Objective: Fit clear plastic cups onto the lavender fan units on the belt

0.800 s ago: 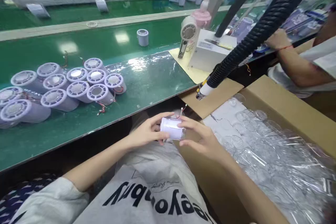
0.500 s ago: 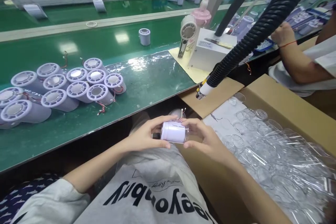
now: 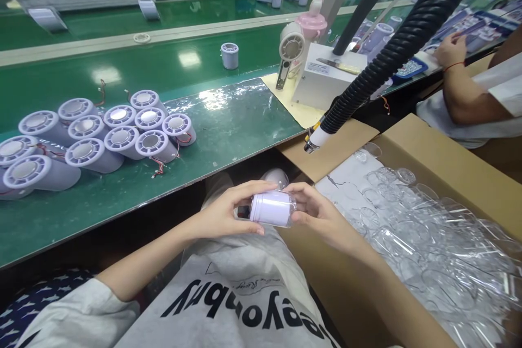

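A lavender cylinder (image 3: 272, 207) lies sideways between my hands, above my lap, with a clear plastic cup around its right part. My left hand (image 3: 228, 209) grips the cylinder's left end, thumb below and fingers above. The clear cup's right end is held by the fingers and thumb of my right hand (image 3: 316, 209). On the green bench to the left, several similar lavender cylinders (image 3: 93, 155) stand close together, some with red and white wires.
A black corrugated hose (image 3: 379, 60) hangs above a cardboard box (image 3: 460, 163) of clear plastic cups (image 3: 428, 234). A white device (image 3: 322, 79) and a handheld fan (image 3: 292, 49) stand on the bench. One cylinder (image 3: 230, 56) is on the green belt. Other people's hands work beyond and at right.
The wires above the held cylinder have gone from sight, and the clear cup shows further round it. Cylinders on the belts have shifted. The hand at right has moved right.
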Action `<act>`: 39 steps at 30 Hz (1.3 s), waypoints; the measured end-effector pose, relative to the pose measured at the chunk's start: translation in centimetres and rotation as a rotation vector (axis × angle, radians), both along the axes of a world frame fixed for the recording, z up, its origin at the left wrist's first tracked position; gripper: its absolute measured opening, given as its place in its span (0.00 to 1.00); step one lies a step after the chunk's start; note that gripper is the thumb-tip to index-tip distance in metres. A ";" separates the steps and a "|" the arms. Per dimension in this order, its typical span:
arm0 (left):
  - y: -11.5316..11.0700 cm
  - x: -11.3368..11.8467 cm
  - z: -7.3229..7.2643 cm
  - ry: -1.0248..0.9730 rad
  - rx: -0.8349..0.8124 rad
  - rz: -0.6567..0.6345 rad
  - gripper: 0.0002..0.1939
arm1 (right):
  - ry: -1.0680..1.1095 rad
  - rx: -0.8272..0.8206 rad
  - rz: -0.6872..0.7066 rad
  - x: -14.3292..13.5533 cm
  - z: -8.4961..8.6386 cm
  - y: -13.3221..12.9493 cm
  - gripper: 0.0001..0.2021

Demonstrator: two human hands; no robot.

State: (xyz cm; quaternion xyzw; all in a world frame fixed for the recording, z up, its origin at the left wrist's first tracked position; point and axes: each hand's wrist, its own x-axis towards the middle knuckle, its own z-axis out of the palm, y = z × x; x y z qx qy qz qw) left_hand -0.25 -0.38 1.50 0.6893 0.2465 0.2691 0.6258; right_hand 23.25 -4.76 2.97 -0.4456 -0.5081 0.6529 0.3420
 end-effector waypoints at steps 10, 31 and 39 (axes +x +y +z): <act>0.2 -0.2 -0.2 -0.040 0.064 -0.018 0.40 | 0.052 -0.186 -0.024 -0.8 -0.3 0.2 0.25; -0.6 0.1 0.7 0.037 -0.056 0.032 0.32 | 0.196 -0.548 0.064 -2.0 -0.7 -0.3 0.38; -1.0 -0.1 1.2 -0.019 -0.399 0.026 0.31 | -0.222 0.691 0.058 -0.5 -1.6 -1.1 0.26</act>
